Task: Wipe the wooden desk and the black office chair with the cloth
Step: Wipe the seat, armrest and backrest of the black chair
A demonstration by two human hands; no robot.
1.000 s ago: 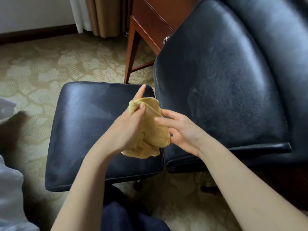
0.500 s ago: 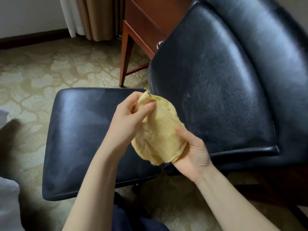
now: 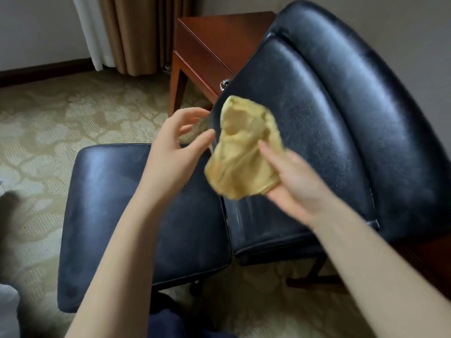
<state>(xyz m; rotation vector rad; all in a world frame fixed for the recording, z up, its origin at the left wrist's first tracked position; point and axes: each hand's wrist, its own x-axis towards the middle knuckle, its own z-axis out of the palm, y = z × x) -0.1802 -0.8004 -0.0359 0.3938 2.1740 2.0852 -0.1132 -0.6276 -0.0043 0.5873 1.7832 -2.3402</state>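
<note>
**Soft cloth sitting in the right hand, ready for the chair back**

The right hand point(image 3: 296, 182) is holding the yellow cloth point(image 3: 244, 152) bunched up in front of the black chair's backrest point(image 3: 317, 123), thumb lying over the fabric and fingers cupping it from beneath. The left hand point(image 3: 178, 147) is hovering just beside the cloth, fingers spread and loosely curved, gripping nothing. The wooden desk point(image 3: 202, 45) is standing behind the chair, and the seat point(image 3: 136, 215) is lying below both hands.

The cloth is looking light, limp and crumpled, so it is likely folding wherever it is pressed. Gathering it into a flat pad under the palm is probably giving better contact on the slick leather than pinching a corner.
</note>
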